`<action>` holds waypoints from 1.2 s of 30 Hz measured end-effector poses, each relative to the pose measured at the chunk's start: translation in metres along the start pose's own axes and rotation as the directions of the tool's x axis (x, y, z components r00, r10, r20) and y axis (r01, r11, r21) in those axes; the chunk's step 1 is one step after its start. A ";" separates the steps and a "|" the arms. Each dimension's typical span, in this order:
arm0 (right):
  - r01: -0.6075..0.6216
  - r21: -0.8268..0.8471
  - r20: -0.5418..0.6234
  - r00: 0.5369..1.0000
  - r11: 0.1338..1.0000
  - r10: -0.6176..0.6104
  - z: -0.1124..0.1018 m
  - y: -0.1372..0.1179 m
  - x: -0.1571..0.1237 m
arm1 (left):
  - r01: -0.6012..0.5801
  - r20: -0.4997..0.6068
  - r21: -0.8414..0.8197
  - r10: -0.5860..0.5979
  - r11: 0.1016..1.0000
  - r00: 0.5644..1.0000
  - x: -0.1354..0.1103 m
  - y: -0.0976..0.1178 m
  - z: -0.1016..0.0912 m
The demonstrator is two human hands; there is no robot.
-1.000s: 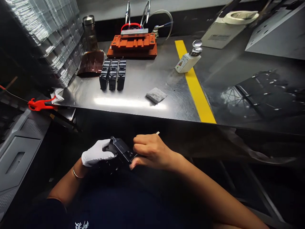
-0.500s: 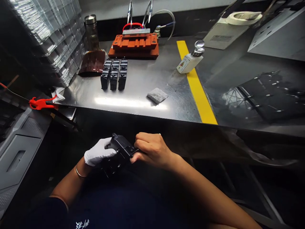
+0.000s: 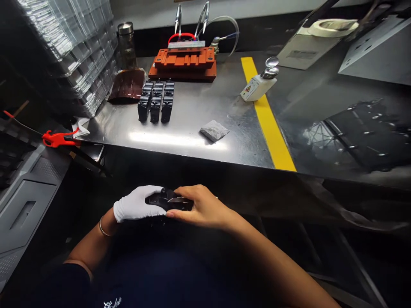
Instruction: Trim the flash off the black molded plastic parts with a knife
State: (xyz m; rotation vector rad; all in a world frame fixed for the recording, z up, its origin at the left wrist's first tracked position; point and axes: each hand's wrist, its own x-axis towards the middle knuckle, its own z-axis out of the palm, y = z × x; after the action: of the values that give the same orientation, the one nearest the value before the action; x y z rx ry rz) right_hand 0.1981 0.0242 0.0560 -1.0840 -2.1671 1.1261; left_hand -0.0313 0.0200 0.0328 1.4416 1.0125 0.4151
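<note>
My left hand [image 3: 136, 204], in a white glove, is closed around the left end of a black plastic part [image 3: 157, 199] in front of my body, below the bench edge. Bare, my right hand [image 3: 202, 207] grips the right end of the same part, thumb below and fingers above. A thin pointed blade-like sliver [image 3: 175, 199] catches light by the right fingers; whether it is a tool or an edge of the part I cannot tell. On the bench, three similar black parts [image 3: 156, 102] stand side by side.
An orange fixture [image 3: 183, 64] sits at the back of the metal bench [image 3: 180, 139]. A grey folded pad [image 3: 214, 130] and a white pump bottle [image 3: 259, 85] lie nearer the yellow tape [image 3: 269, 128]. Stacked clear trays [image 3: 86, 55] rise at left, above a red air gun [image 3: 59, 139].
The black part has been turned from a slanting pose to lie nearly level between my hands. My right hand has shifted from its corner to around its right end.
</note>
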 end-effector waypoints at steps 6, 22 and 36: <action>-0.101 0.390 -0.076 0.987 0.915 0.142 -0.004 0.031 -0.014 | -0.002 0.129 -0.461 0.069 0.887 0.989 0.003 -0.015 -0.013; -0.056 0.453 -0.540 0.777 0.890 0.324 0.063 0.038 0.004 | -0.051 -0.099 -0.990 -0.388 0.131 0.916 0.017 -0.012 0.029; 0.154 0.415 -0.684 0.703 0.897 0.196 0.072 0.027 0.007 | -0.021 -0.055 -0.995 -0.359 0.096 0.932 0.009 -0.004 0.035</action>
State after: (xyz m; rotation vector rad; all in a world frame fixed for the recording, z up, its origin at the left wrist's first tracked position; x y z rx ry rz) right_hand 0.1560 0.0058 -0.0057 -1.0845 -1.2025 0.9199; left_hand -0.0010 0.0051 0.0200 -0.0668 0.7697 0.9375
